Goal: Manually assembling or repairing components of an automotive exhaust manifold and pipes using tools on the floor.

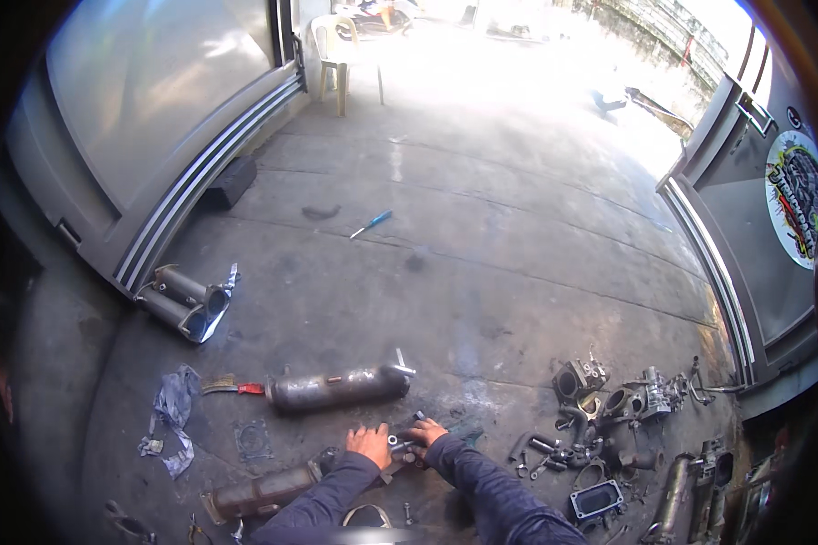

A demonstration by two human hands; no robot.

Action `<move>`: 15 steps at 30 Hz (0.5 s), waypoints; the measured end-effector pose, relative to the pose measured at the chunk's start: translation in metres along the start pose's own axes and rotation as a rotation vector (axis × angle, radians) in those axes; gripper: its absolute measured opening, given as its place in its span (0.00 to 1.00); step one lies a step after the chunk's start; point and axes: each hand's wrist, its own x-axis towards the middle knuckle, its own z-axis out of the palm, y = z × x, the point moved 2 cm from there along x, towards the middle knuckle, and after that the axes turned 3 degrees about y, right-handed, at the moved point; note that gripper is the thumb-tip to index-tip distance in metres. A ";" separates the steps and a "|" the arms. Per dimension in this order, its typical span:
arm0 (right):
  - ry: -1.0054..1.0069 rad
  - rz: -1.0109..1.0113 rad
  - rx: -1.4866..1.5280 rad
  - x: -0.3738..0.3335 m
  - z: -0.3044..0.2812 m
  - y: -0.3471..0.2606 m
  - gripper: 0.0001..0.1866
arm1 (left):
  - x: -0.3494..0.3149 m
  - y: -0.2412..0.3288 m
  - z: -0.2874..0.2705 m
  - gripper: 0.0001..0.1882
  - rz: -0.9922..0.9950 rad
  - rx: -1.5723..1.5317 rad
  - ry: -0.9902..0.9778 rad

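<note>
A metal tube with flanged ends lies on the floor close in front of me. My left hand grips its right end, where smaller metal fittings sit, fingers bent over the far side. Right beside it, my right hand is closed at the same fittings; what its fingers hold is mostly hidden. Between the hands shows a small bright metal ring. A larger dark metal cylinder lies just beyond, with a red-handled wire brush against its left end.
Several engine parts and a rectangular metal housing crowd the floor at right. A crumpled rag and two joined tubes lie left. Farther off are a blue-handled screwdriver and a plastic chair. Metal doors flank the opening.
</note>
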 end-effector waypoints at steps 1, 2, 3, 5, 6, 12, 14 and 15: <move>0.010 0.003 0.006 0.001 0.000 -0.001 0.25 | -0.002 -0.001 0.000 0.23 0.002 -0.031 0.020; 0.009 0.007 0.011 0.001 0.000 0.001 0.25 | -0.002 -0.001 0.001 0.23 0.002 -0.029 0.014; 0.018 -0.011 -0.003 0.002 0.001 0.002 0.24 | 0.000 -0.002 0.004 0.23 -0.002 -0.035 0.069; 0.026 -0.027 -0.011 0.005 0.000 0.000 0.24 | 0.004 -0.008 0.011 0.22 -0.006 -0.037 0.119; -0.003 -0.016 0.008 0.006 -0.003 0.001 0.24 | 0.009 -0.008 0.009 0.23 -0.035 -0.084 0.107; -0.026 0.051 0.008 0.000 0.008 0.004 0.26 | -0.006 -0.002 0.000 0.16 -0.041 -0.052 0.048; -0.037 0.073 0.015 0.000 0.007 0.002 0.26 | -0.005 -0.004 0.003 0.16 -0.015 -0.035 0.033; -0.055 0.084 0.027 0.000 0.006 0.000 0.26 | -0.005 -0.005 0.004 0.17 -0.003 -0.015 0.018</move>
